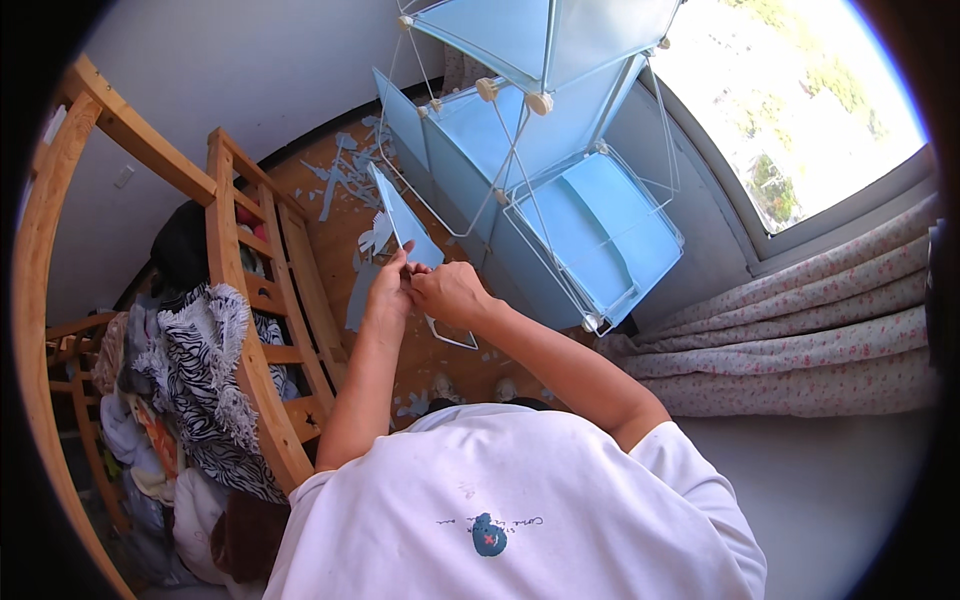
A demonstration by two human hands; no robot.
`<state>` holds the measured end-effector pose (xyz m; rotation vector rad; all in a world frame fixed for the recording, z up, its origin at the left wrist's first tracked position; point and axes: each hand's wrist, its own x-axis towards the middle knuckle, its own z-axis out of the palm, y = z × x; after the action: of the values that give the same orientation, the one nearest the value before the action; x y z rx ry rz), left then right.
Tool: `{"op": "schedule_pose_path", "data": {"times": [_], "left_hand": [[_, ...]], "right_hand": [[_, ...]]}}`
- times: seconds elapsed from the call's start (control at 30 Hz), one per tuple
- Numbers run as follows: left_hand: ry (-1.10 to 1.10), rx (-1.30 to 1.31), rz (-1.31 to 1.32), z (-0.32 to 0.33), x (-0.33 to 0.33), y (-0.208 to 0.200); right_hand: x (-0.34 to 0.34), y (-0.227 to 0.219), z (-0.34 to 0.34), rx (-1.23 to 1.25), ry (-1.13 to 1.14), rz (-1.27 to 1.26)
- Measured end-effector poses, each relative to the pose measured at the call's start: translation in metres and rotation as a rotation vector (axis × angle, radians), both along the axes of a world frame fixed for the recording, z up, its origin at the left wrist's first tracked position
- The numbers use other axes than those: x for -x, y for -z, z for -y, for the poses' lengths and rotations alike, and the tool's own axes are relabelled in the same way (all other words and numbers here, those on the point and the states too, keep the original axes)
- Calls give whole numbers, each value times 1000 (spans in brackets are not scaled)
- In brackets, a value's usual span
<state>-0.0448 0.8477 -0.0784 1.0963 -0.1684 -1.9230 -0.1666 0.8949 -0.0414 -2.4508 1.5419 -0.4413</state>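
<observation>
My left hand (388, 288) is closed on the near edge of a light-blue panel (413, 228), with the thumb on top. Right beside it, my right hand (452, 292) is closed too, its fingers pinched at that same edge. What lies between the fingertips is too small to make out. The panel tilts upward away from me, and a white wire frame (455, 342) shows below my hands. Just beyond stands a cube storage rack (470, 200) of light-blue panels, white wire frames and round cream connectors (540, 103).
Torn blue scraps (345, 172) litter the wooden floor (300, 180). At left is a wooden bed frame (225, 230) with a zebra-patterned blanket (205, 340) and piled clothes. A window (800, 120) and a floral curtain (790, 340) are on the right.
</observation>
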Motion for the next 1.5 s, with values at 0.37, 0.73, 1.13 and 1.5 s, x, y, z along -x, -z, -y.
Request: {"op": "schedule_pose_path", "data": {"times": [0.37,0.73,1.13,1.5], "left_hand": [[-138,-301,-292,45,-25,9],[-42,52,13,30,-45,-15],[157,316,651,-63,-67,-57],[224,575,1006,-110,-94,-37]], "right_hand": [[2,-25,-24,254,-148,379],[38,28,-48,-193,89,106],[-3,1,16,26,246,423],[-9,4,70,-301,253,791]]}}
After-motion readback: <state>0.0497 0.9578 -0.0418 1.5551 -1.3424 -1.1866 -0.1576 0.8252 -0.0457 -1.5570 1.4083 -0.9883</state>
